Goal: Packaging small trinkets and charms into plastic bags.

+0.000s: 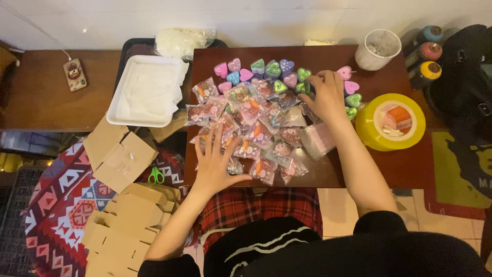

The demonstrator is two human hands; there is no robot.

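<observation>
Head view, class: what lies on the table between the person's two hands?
In the head view, small clear packets cover the table between the left hand and right hand.

We see a dark wooden table (369, 169) w/ a heap of small clear packets (256, 128) in the middle. Left hand (214, 163) lies flat, fingers spread, on the near-left packets. Right hand (325, 95) reaches to the far side, fingertips on the heart-shaped boxes (266, 69), pink, blue, green. Yellow tape roll (390, 121) sits right, white cup (378, 49) far right. White tray (146, 91) to the left; cardboard boxes (120, 154) & green scissors (156, 176) near-left.
</observation>
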